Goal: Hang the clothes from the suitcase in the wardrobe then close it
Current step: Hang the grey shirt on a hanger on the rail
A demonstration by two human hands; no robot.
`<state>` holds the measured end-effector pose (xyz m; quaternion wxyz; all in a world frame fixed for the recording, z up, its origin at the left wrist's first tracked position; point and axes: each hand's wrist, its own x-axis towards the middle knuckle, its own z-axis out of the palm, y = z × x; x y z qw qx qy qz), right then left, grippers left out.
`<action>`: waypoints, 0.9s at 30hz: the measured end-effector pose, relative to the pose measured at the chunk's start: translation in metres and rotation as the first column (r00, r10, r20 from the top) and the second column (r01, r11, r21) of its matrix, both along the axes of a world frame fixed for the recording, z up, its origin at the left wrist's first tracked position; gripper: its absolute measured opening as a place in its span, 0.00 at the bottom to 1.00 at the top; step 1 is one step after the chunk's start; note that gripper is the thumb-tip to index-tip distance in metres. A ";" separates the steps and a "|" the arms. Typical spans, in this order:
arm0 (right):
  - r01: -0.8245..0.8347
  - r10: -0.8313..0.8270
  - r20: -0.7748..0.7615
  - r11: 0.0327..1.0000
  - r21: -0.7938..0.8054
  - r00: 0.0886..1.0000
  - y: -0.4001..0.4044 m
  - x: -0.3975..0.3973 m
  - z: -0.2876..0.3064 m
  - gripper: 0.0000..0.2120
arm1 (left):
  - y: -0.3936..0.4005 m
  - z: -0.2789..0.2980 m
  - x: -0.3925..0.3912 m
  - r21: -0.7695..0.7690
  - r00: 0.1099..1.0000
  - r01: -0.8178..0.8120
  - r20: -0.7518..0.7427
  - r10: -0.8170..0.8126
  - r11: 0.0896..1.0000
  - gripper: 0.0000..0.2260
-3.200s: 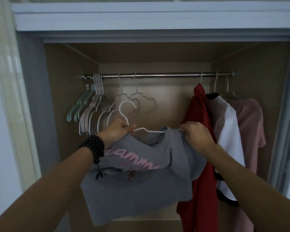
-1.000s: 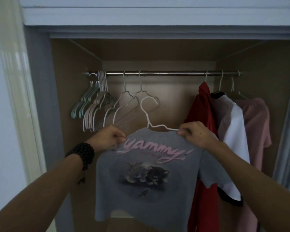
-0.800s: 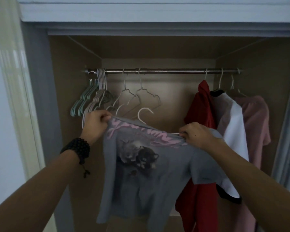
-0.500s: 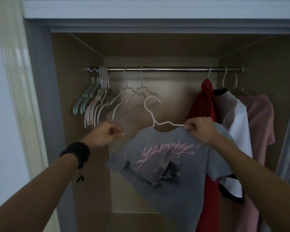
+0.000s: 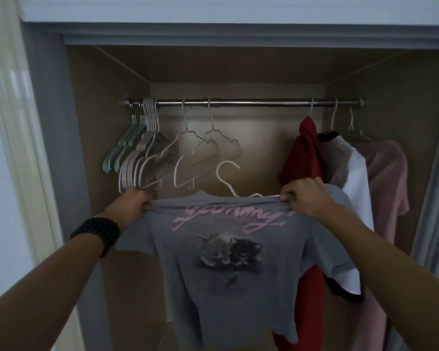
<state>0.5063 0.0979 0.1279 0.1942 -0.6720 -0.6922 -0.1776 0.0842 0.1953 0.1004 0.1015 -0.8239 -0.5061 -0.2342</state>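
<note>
In the middle of the frame the person is holding a grey T-shirt [image 5: 228,262] spread flat in front of the open wardrobe [image 5: 107,148], with the white hanger [image 5: 228,181] threaded through its neck so that only the hook and one shoulder wire are showing above the collar. The left hand [image 5: 134,201], at centre left, is pinching the shirt's left shoulder seam with curled fingers, and the right hand [image 5: 302,198], at centre right, is gripping the other shoulder together with the hanger's wire. The hook is sitting well below the rail [image 5: 251,102] running across the upper middle of the frame. The main risk appears to be the left side: the hanger's arm is not visible there, so the shirt may be resting on one shoulder only and could be slipping off once released. Lifting is also carrying a hazard, since the hook is pointing toward the empty hangers [image 5: 147,158] bunched at the upper left and could be snagging one of them. On the right, the red shirt [image 5: 304,153] is hanging just behind the right hand, and the grey sleeve could be catching on it, crowding the garments already hung.
</note>
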 end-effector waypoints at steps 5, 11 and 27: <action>0.036 -0.028 -0.109 0.997 0.070 0.994 0.006 -0.012 0.001 0.09 | -0.005 -0.007 -0.003 -0.074 0.984 -0.047 -0.178 0.034 0.996 0.17; 0.036 -0.012 -0.279 0.996 0.080 0.960 0.003 -0.015 0.010 0.08 | -0.015 0.000 0.021 -0.295 0.990 0.118 -0.038 -0.135 0.948 0.16; -0.010 0.018 -0.472 1.000 0.019 0.881 -0.002 -0.019 0.004 0.08 | -0.029 0.008 0.063 -0.371 0.970 0.244 0.104 -0.221 0.896 0.09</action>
